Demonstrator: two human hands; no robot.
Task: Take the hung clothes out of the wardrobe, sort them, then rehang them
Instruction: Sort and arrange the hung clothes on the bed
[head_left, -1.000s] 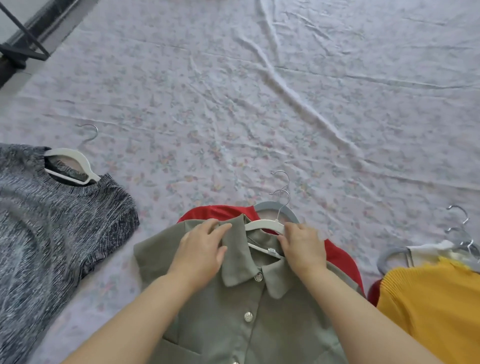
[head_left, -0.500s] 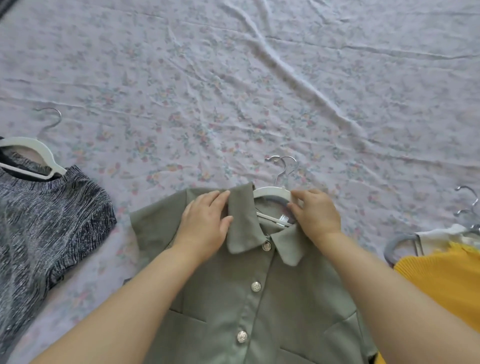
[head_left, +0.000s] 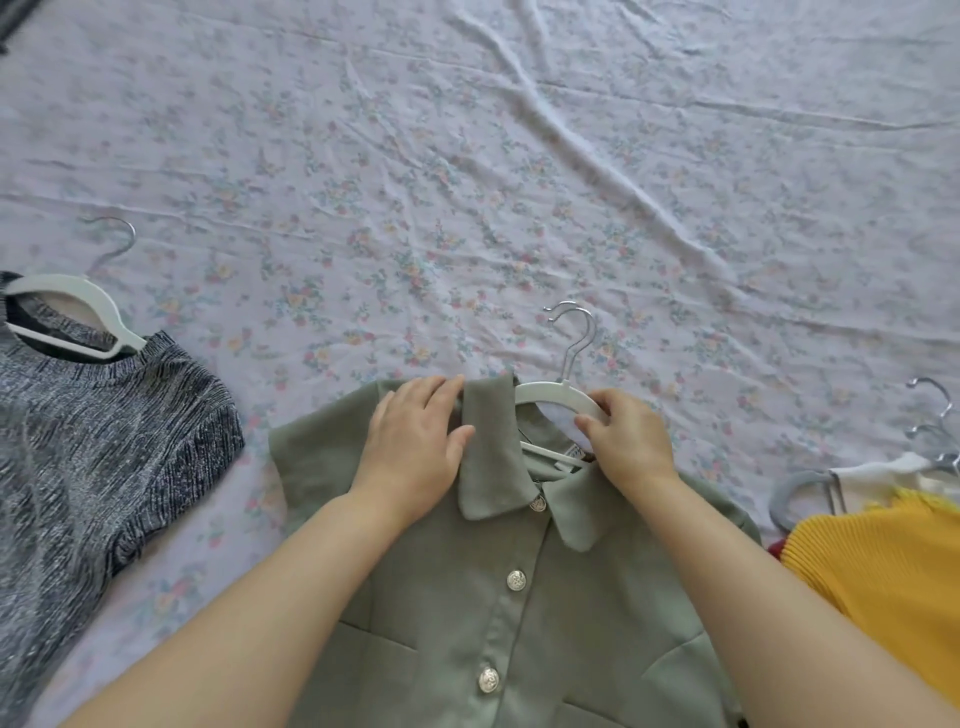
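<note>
A sage-green collared shirt (head_left: 498, 613) with silver buttons lies flat on the floral bedsheet (head_left: 467, 182), on a white hanger (head_left: 556, 395) whose metal hook points away from me. My left hand (head_left: 415, 447) presses flat on the shirt's left shoulder beside the collar. My right hand (head_left: 623, 441) pinches the right arm of the hanger at the neckline. The red garment under the shirt is almost hidden; a sliver shows at the right edge.
A grey marled knit top (head_left: 93, 447) on a white hanger (head_left: 72, 306) lies at the left. At the right, a yellow ribbed top (head_left: 883, 577) covers a white garment and a grey hanger (head_left: 795, 493), with several metal hooks (head_left: 935, 415).
The green shirt has slid forward over the red garment, which showed behind it a second ago. Both hands stayed at the collar, and my view shifted slightly.
</note>
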